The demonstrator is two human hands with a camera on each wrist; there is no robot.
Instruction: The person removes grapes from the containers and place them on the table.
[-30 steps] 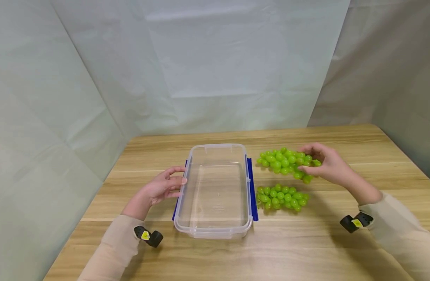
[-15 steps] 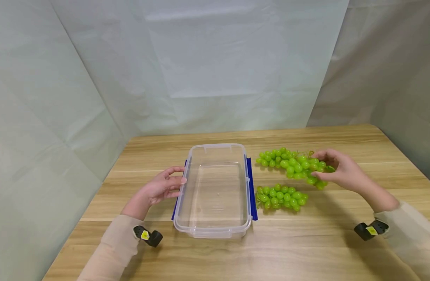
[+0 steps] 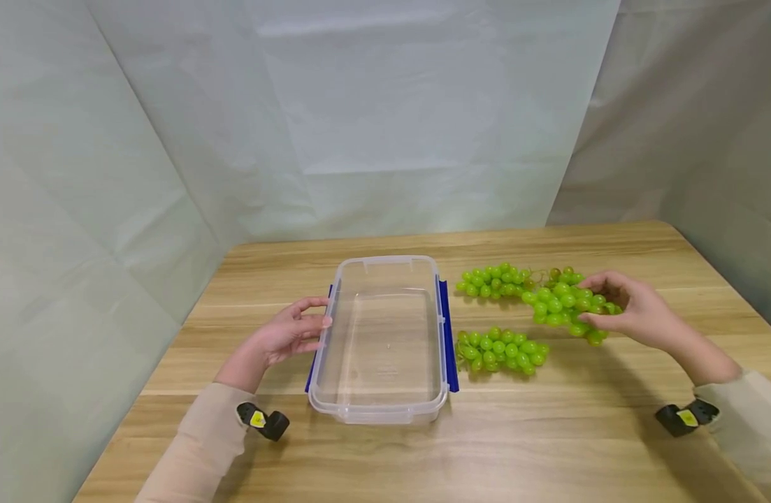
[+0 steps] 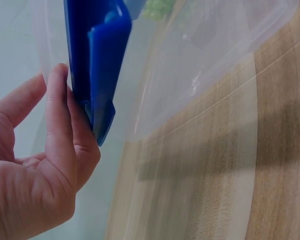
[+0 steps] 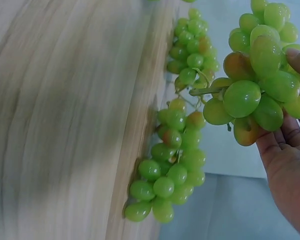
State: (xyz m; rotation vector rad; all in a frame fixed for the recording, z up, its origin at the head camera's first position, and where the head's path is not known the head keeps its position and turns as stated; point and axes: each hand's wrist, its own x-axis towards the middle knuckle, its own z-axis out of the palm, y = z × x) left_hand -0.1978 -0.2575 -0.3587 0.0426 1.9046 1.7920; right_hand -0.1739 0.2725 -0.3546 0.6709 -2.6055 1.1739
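In the head view my right hand (image 3: 637,311) holds a bunch of green grapes (image 3: 564,306) above the table, fingers and thumb on its right end. Behind it on the table lies another bunch (image 5: 172,160), seen more fully in the right wrist view. A further bunch (image 3: 493,281) rests to the left, and one more (image 3: 501,351) nearer the front. At centre stands a clear plastic food container (image 3: 385,416), lidless, with blue side clips (image 4: 102,65) hanging outward. My left hand (image 3: 291,332) touches its left rim and clip with extended fingers.
The wooden table (image 3: 517,447) has its far edge against a pale cloth backdrop (image 3: 398,140). Cloth also hangs along both sides. A black wrist camera (image 3: 265,421) sits on the left sleeve, another camera (image 3: 683,417) on the right.
My right hand has moved right and slightly nearer me with its grape bunch, uncovering grapes behind it. The left hand and the container stay in place.
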